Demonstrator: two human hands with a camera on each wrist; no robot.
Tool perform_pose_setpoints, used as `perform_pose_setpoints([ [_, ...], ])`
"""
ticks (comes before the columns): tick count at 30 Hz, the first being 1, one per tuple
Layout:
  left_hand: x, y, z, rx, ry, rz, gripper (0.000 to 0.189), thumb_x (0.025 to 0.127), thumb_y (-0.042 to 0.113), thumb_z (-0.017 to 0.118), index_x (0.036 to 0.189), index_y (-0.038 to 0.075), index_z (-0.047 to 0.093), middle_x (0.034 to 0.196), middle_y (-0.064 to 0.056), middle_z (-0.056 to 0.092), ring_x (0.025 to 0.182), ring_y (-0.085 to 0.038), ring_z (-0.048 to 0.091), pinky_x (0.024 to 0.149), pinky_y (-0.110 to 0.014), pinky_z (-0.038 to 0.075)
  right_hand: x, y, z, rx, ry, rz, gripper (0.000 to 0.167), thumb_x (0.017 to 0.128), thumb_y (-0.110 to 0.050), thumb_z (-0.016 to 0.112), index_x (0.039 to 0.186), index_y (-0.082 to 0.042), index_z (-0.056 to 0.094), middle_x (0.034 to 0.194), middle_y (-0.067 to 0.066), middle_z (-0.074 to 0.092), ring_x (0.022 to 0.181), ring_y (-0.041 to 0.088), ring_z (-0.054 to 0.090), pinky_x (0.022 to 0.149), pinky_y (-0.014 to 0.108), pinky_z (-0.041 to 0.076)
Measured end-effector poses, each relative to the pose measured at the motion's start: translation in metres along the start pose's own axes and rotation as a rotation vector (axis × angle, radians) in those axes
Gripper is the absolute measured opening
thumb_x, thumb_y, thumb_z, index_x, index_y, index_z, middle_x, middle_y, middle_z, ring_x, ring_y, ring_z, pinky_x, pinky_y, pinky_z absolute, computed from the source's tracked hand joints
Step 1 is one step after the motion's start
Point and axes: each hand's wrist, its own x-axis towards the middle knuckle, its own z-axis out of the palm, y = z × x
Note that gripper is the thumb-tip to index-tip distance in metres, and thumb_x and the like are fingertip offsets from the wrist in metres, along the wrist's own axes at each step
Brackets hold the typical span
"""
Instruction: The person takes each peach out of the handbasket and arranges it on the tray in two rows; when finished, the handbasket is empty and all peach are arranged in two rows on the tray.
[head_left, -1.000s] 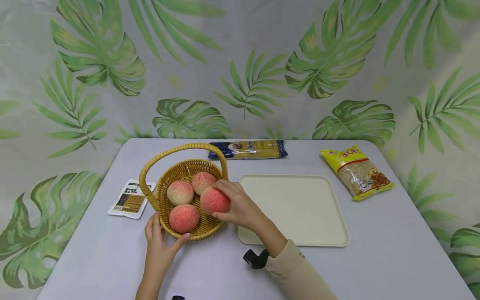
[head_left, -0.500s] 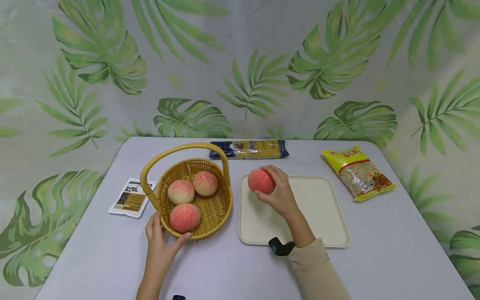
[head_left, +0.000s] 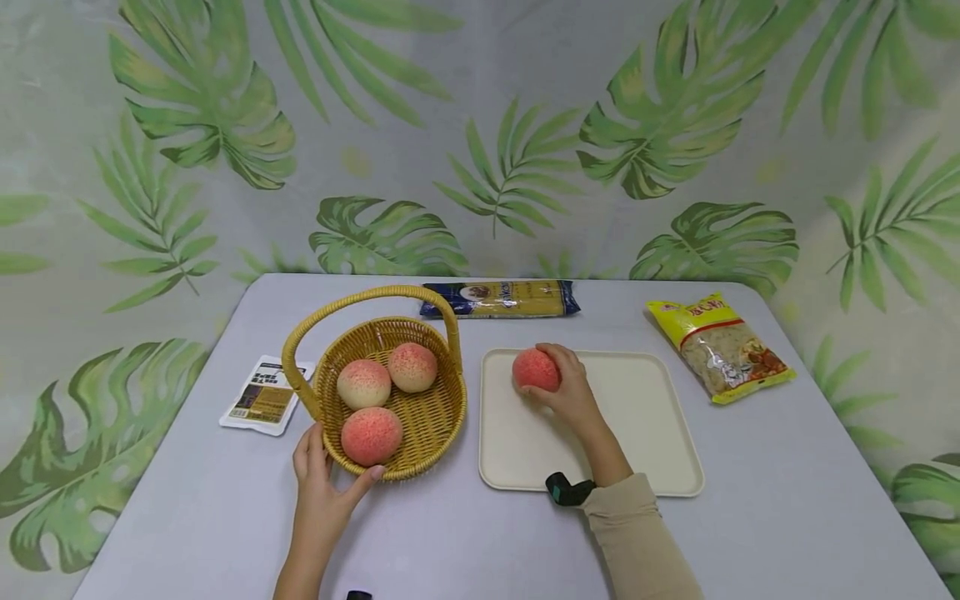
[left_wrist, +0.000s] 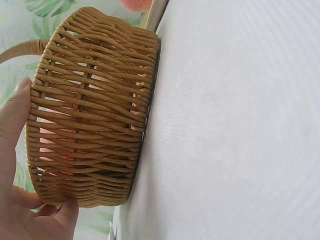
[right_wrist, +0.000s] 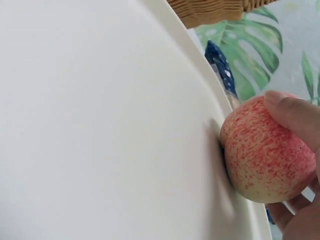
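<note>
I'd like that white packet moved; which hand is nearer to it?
Left. The left hand holds the near side of the basket, in front and right of the white packet; the right hand holds a peach at the tray, right of the basket.

White table (head_left: 450, 537) — 1 wicker basket (head_left: 426, 421), 1 tray (head_left: 637, 417); white pouch (head_left: 262, 402) left — blue-yellow packet (head_left: 502, 299) behind, yellow bag (head_left: 722, 352) right.

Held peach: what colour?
The peach is speckled pinkish red over cream, best in the right wrist view.
</note>
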Motion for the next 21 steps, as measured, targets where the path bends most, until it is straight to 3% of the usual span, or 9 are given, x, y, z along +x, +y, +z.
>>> perform_pose_setpoints([
  [7, 0.000, -0.001, 0.000, -0.012, -0.007, -0.011, 0.103, 0.069, 0.024, 0.079, 0.144, 0.006, 0.009, 0.140, -0.016, 0.005, 0.128, -0.031, 0.021, 0.105, -0.041, 0.025, 0.003, 0.003, -0.001, -0.003, -0.032, -0.005, 0.069, 0.068, -0.011, 0.079, 0.127, -0.007, 0.043, 0.130, 0.016, 0.039, 0.116, 0.034, 0.033, 0.093, 0.056, 0.036],
  [13, 0.001, 0.006, -0.001, -0.014, -0.015, -0.037, 0.101, 0.069, 0.017, 0.079, 0.142, 0.002, 0.011, 0.139, -0.018, 0.006, 0.128, -0.032, 0.019, 0.105, -0.042, 0.025, 0.000, -0.006, -0.006, 0.017, -0.018, 0.007, 0.071, 0.072, -0.021, 0.077, 0.131, -0.008, 0.039, 0.133, 0.017, 0.034, 0.121, 0.033, 0.030, 0.095, 0.056, 0.034],
  [17, 0.001, 0.006, -0.001, -0.013, -0.009, -0.030, 0.101, 0.069, 0.017, 0.079, 0.142, 0.003, 0.012, 0.139, -0.017, 0.006, 0.128, -0.031, 0.020, 0.105, -0.041, 0.025, -0.005, -0.024, -0.010, 0.034, 0.042, -0.062, 0.064, 0.078, -0.024, 0.071, 0.131, -0.008, 0.038, 0.134, 0.015, 0.033, 0.124, 0.030, 0.027, 0.098, 0.058, 0.029],
  [21, 0.001, -0.001, -0.001, 0.002, -0.001, -0.008, 0.103, 0.068, 0.023, 0.080, 0.143, 0.006, 0.012, 0.139, -0.016, 0.007, 0.128, -0.030, 0.021, 0.105, -0.039, 0.026, -0.011, -0.053, -0.010, 0.070, 0.095, -0.169, 0.063, 0.080, -0.018, 0.069, 0.132, -0.008, 0.036, 0.132, 0.014, 0.036, 0.120, 0.030, 0.033, 0.093, 0.056, 0.038],
])
